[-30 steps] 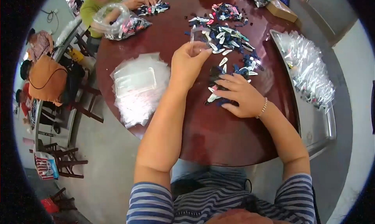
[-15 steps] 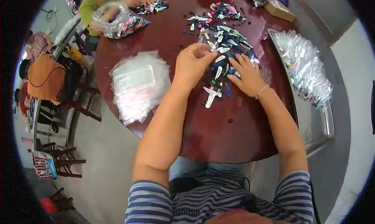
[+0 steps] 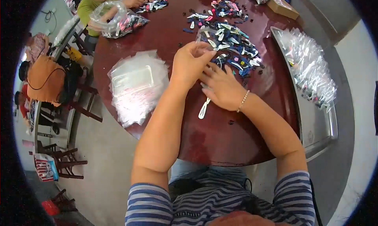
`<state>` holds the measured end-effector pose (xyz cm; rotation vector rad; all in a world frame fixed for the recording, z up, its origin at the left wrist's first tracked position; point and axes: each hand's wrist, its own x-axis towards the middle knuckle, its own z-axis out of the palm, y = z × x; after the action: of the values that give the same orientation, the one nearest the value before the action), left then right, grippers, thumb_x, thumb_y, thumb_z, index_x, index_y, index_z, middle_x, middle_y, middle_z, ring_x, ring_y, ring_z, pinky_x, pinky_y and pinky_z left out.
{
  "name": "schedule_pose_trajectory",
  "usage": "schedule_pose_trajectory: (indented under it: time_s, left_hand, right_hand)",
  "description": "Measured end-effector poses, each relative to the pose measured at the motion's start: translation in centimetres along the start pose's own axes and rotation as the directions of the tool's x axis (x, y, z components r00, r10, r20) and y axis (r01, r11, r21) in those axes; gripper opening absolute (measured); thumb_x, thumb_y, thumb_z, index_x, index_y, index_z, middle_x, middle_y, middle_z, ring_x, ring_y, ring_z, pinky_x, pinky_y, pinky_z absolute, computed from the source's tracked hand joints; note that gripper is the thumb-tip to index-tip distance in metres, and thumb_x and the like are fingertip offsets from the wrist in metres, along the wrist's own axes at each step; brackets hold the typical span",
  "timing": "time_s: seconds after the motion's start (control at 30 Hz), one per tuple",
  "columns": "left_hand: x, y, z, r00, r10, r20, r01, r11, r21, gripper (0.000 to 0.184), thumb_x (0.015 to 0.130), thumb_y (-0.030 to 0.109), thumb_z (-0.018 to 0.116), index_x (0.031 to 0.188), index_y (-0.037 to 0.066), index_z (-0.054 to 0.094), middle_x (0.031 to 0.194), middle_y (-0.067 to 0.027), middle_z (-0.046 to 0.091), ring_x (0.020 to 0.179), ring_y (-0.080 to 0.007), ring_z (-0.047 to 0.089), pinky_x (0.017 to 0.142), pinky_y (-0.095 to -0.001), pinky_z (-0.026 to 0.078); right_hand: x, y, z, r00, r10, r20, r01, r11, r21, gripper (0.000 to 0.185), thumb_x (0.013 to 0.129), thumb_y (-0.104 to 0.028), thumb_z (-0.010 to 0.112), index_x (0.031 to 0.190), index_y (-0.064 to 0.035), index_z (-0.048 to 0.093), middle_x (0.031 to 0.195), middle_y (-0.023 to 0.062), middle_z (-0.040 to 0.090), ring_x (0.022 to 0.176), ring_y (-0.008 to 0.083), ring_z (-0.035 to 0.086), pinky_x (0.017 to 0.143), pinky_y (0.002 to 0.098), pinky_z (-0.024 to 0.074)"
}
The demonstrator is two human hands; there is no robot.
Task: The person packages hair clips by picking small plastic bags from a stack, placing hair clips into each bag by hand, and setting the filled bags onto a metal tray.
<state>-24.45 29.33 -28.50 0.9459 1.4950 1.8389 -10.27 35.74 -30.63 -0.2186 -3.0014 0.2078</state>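
My left hand [image 3: 191, 64] is closed, thumb against fingers, around a small clear plastic bag [image 3: 203, 34] at the near side of a pile of snap hair clips [image 3: 236, 39]. The clips are navy, white and pink. Just right of it, my right hand [image 3: 222, 86] lies palm down near the tabletop, its fingers apart and pointing left toward the left wrist. A white hair clip [image 3: 204, 108] sticks out below the right fingers. Whatever lies under that palm is hidden.
A stack of clear bags [image 3: 136, 84] lies left on the dark red table [image 3: 224, 147]. At right, a metal tray [image 3: 315, 137] holds filled bags [image 3: 307, 64]. A cardboard box [image 3: 283, 7] sits at the back. Across the table, a person in green [image 3: 88, 7] handles clips beside a large bag [image 3: 114, 21].
My right hand has moved left and toward me, from the pile to beside my left hand. Small clips at the near edge are now covered by it. The left hand has shifted slightly left.
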Motion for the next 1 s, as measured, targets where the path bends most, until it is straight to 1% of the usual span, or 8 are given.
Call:
schedule_pose_trajectory:
  time_s: [0.1,0.2,0.27,0.33,0.43,0.7,0.9,1.0]
  left_hand:
    - [0.5,-0.9,-0.3,0.993,0.117,-0.016,-0.114,0.986,0.124,0.026,0.079,0.013,0.072,0.099,-0.003,0.065,0.081,-0.0059,0.068,0.069,-0.0090,0.060,0.062,-0.0246,0.048]
    - [0.1,0.0,-0.3,0.999,0.045,0.009,-0.046,0.989,0.143,0.030,0.080,0.013,0.074,0.103,-0.002,0.063,0.088,-0.0039,0.066,0.080,-0.0095,0.059,0.073,-0.0222,0.046]
    - [0.2,-0.1,-0.3,1.000,0.026,0.016,-0.028,0.990,0.137,0.030,0.079,0.013,0.075,0.103,-0.002,0.063,0.088,-0.0038,0.066,0.080,-0.0094,0.059,0.073,-0.0222,0.046]
    - [0.1,-0.4,-0.3,1.000,0.001,0.020,-0.004,0.991,0.134,0.031,0.079,0.014,0.075,0.103,-0.002,0.063,0.088,-0.0037,0.066,0.080,-0.0093,0.059,0.073,-0.0222,0.046]
    - [0.2,-1.0,0.2,0.998,0.056,0.007,-0.056,0.985,0.165,0.028,0.078,0.014,0.072,0.100,-0.003,0.065,0.079,-0.0050,0.068,0.071,-0.0083,0.060,0.065,-0.0237,0.047]
    - [-0.1,-1.2,0.5,0.994,-0.006,0.107,-0.023,0.964,0.266,0.028,0.080,0.013,0.074,0.103,-0.001,0.065,0.089,-0.0047,0.067,0.081,-0.0095,0.060,0.073,-0.0230,0.047]
    - [-0.3,-1.1,0.6,0.992,-0.033,0.120,0.004,0.972,0.236,0.028,0.080,0.011,0.073,0.103,-0.002,0.064,0.089,-0.0046,0.067,0.078,-0.0091,0.060,0.072,-0.0231,0.048]
    - [-0.3,-1.4,0.7,0.987,-0.026,0.156,-0.004,0.981,0.192,0.027,0.081,0.010,0.072,0.103,-0.002,0.064,0.087,-0.0045,0.067,0.075,-0.0087,0.060,0.069,-0.0227,0.048]
  right_hand:
    - [0.7,1.7,-0.1,0.989,0.114,-0.098,-0.121,0.990,-0.071,0.056,0.092,-0.029,0.048,0.142,-0.0089,0.031,0.144,0.0153,0.035,0.135,0.0373,0.027,0.105,0.0641,0.0215]
    - [-0.8,3.8,0.1,0.964,0.155,-0.218,-0.191,0.969,-0.155,0.055,0.093,-0.033,0.048,0.139,-0.0067,0.036,0.144,0.0161,0.036,0.135,0.0347,0.030,0.104,0.0619,0.0219]
    - [-1.9,4.8,-0.7,0.950,0.197,-0.243,-0.214,0.976,-0.045,0.050,0.091,-0.031,0.055,0.133,-0.0051,0.045,0.140,0.0161,0.043,0.132,0.0340,0.036,0.105,0.0542,0.0276]
    - [-2.9,7.4,0.1,0.807,0.112,-0.580,-0.100,0.994,0.053,0.031,0.083,-0.015,0.068,0.112,-0.0028,0.062,0.114,0.0147,0.063,0.104,0.0281,0.061,0.087,0.0324,0.0472]
    - [-4.1,8.8,-1.2,0.753,0.475,-0.456,-0.265,0.852,0.451,0.016,0.084,-0.007,0.064,0.099,-0.0035,0.068,0.094,0.0113,0.069,0.080,0.0173,0.066,0.071,0.0272,0.0506]
    - [-3.6,7.6,-0.4,0.864,0.153,-0.479,-0.066,0.979,0.193,0.023,0.079,-0.007,0.066,0.102,-0.0016,0.065,0.096,0.0137,0.064,0.083,0.0279,0.061,0.070,0.0323,0.0498]
    - [-4.0,6.3,-2.2,0.880,0.432,-0.199,-0.348,0.869,0.351,0.024,0.079,-0.011,0.068,0.101,-0.0017,0.063,0.089,0.0117,0.061,0.078,0.0271,0.060,0.073,0.0325,0.0494]
    - [-3.6,6.3,-1.3,0.842,0.370,-0.392,-0.214,0.897,0.387,0.022,0.079,-0.012,0.068,0.099,-0.0024,0.064,0.092,0.0117,0.062,0.083,0.0278,0.060,0.077,0.0349,0.0485]
